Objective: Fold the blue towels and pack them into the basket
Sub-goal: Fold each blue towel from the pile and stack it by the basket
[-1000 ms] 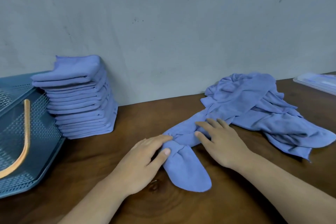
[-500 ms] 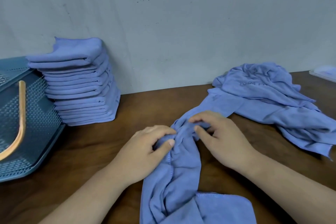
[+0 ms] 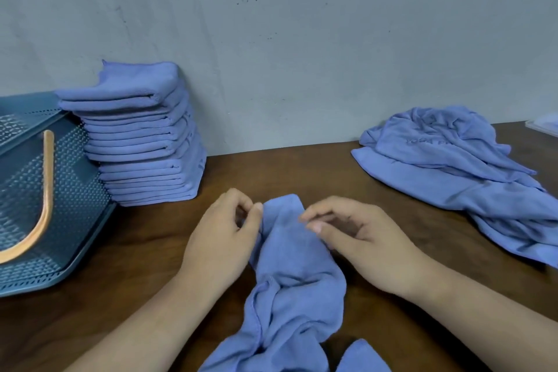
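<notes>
Left hand (image 3: 223,238) and right hand (image 3: 362,244) pinch the far end of a blue towel (image 3: 293,275) running lengthwise toward me; basket (image 3: 75,205) contents unclear.

Towels across the table (image 3: 151,281)
The basket (image 3: 75,220) sat at the left edge, the stack (image 3: 142,142) just right of it against the wall (image 3: 302,39); the heap (image 3: 453,178) lay back right, one towel (image 3: 296,275) front-centre between left hand (image 3: 223,238) and right hand (image 3: 362,244).

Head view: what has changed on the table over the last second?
One towel has been dragged out of the loose pile toward the person and now lies apart from it. The left hand and right hand, flat on it before, now pinch its far end. The folded stack, basket and rest of the pile stayed put.
</notes>
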The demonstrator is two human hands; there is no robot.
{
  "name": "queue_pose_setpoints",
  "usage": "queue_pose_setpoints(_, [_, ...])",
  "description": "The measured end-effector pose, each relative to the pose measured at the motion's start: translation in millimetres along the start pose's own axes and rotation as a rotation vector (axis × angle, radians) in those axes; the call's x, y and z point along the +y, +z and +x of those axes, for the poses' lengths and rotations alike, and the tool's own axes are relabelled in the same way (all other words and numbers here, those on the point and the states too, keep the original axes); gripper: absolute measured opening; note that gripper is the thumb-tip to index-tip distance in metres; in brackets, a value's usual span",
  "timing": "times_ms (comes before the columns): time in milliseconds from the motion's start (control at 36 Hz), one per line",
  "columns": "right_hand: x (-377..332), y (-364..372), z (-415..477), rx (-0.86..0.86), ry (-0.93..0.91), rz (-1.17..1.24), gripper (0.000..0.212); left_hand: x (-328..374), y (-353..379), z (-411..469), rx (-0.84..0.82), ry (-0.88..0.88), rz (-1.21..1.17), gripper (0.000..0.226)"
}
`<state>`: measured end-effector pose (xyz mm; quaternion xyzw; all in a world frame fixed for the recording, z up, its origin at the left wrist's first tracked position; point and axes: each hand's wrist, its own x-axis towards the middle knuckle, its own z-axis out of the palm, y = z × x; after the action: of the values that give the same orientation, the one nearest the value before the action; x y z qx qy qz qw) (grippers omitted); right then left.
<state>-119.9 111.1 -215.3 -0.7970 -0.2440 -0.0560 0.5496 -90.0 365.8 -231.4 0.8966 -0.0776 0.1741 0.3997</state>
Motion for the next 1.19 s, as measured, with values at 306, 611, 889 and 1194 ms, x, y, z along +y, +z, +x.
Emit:
queue_pose_setpoints(306, [14.8,-7.9,8.7,0.075,0.186,-0.387,0.013,1.0,2.2,3.0,-0.172,-0.077,0.242,0.008])
queue_pose_setpoints(611, [-2.8,12.6,5.7,-0.005,0.182,0.071,0.042,37.7,3.4,-20.0,-0.286,0.131,-0.425,0.012])
queue_pose_setpoints(889, [2.0,0.0,13.9,0.226,0.295,0.276,0.027,20.6,0.2,-0.5,-0.044,-0.008,-0.680,0.027])
queue_pose_setpoints(1194, [9.6,-22.5,21.9,0.505,0.535,0.654,0.032,-20.6,-18.3,22.3,0.320,-0.217,-0.360,0.037])
